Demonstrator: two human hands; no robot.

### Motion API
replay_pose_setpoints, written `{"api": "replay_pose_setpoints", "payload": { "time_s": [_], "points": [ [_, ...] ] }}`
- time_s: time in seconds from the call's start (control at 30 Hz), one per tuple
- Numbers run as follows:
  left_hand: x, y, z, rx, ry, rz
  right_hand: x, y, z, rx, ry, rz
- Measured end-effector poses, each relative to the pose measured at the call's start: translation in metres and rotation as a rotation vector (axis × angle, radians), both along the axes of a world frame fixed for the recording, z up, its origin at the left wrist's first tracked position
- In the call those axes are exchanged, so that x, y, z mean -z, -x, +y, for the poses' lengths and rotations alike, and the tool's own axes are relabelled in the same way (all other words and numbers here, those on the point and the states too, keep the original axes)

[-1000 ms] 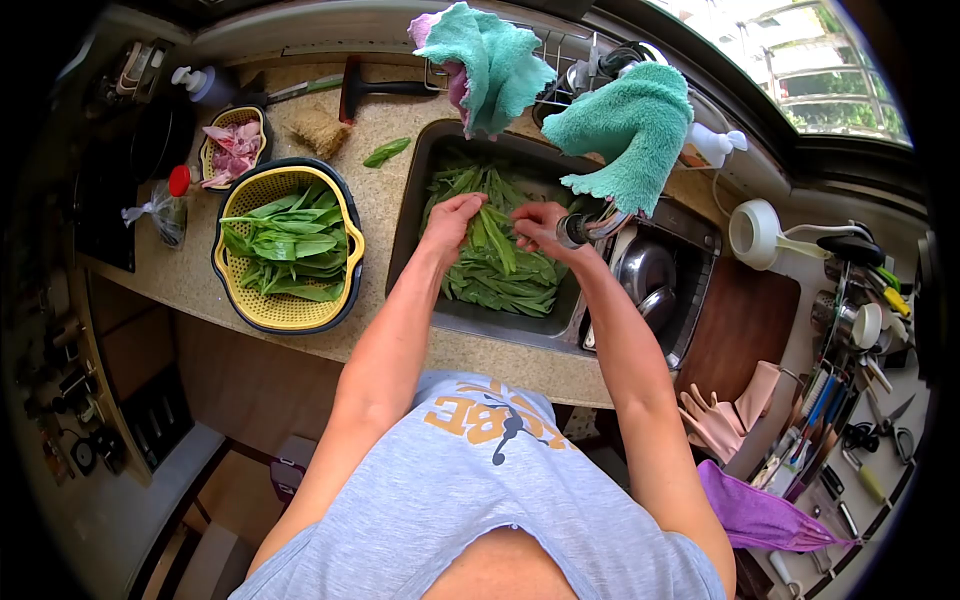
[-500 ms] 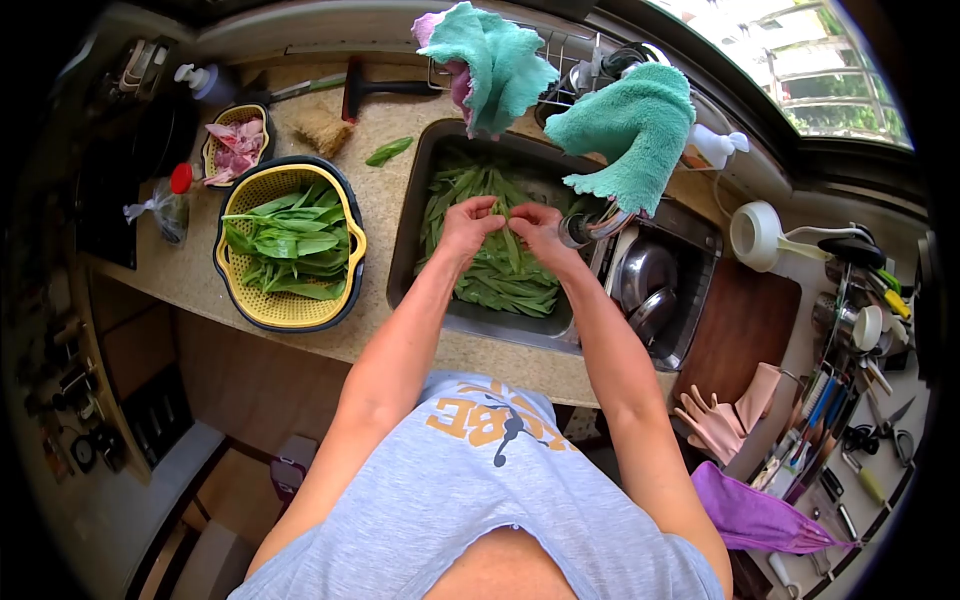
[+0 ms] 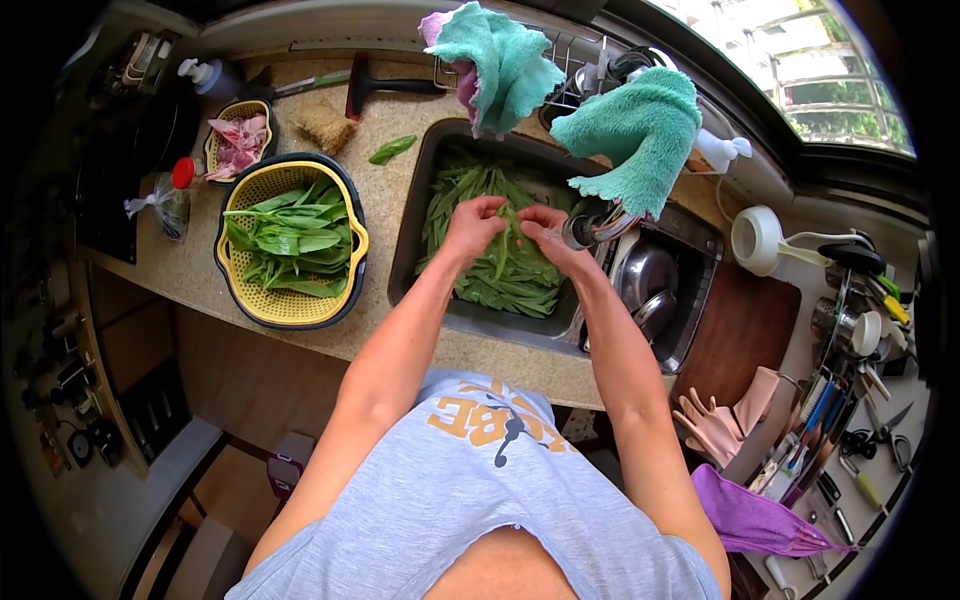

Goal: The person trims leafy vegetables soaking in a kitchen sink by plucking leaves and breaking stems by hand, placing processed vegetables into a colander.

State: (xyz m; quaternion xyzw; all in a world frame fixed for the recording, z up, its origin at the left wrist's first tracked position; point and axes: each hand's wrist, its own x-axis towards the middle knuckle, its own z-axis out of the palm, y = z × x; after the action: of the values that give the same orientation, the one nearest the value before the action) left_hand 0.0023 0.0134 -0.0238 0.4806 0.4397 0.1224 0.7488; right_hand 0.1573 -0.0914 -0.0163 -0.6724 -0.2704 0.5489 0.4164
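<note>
Over the dark sink (image 3: 402,262), my left hand (image 3: 474,229) and my right hand (image 3: 547,236) are close together but apart. Both hands have their fingers pinched on a green leaf (image 3: 509,225) between them. Below them, many long green leaves (image 3: 505,285) fill the sink. A yellow basket (image 3: 228,262) inside a dark basin stands left of the sink and holds more green leaves (image 3: 298,235). One loose leaf (image 3: 392,150) lies on the counter between the basket and the sink.
A small basket of raw meat (image 3: 238,142), a jar with a red lid (image 3: 183,172) and a scrubber (image 3: 325,127) sit at the back left. The faucet (image 3: 592,230) and a green cloth (image 3: 640,135) are beside my right hand. A pot lid (image 3: 640,270) lies farther right.
From being apart a second ago, my hands came together over the sink, and my right hand has since shifted slightly right. The leaf between them has changed position.
</note>
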Motion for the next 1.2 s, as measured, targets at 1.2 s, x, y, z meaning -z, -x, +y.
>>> {"api": "replay_pose_setpoints", "payload": {
  "time_s": [1.2],
  "points": [
    [-0.015, 0.002, 0.0, -0.029, 0.2, 0.021, -0.01, 0.005, 0.009, -0.049, 0.007, -0.033]
  ]
}}
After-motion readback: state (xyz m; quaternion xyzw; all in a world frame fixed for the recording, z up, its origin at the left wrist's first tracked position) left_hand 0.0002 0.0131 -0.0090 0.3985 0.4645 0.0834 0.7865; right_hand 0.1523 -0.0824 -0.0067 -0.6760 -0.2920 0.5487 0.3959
